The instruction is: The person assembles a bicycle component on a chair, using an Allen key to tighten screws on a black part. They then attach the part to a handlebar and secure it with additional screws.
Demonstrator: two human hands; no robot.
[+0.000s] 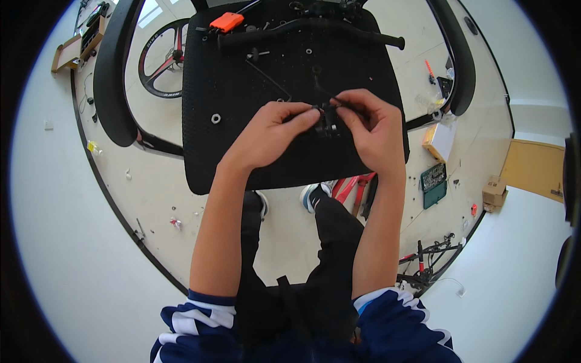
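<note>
Over the black chair seat (248, 166), both my hands meet around a small black bicycle part (328, 126) with silver bolt-like bits; its exact kind is partly hidden by my fingers. My left hand (272, 130) pinches its left side between thumb and forefinger. On the other side, my right hand (375, 130) grips it with thumb and bent fingers. A thin black cable or rod (269, 77) lies on the seat just beyond my left hand. Left of that hand rests a silver hex nut (215, 119).
A black handlebar (302, 25) and an orange tool holder (227, 22) lie at the seat's far end. Armrests (112, 78) flank it. On the floor are a wheel (177, 55), a green toolkit case (434, 185), a red frame (348, 189) and a black bicycle frame (431, 260).
</note>
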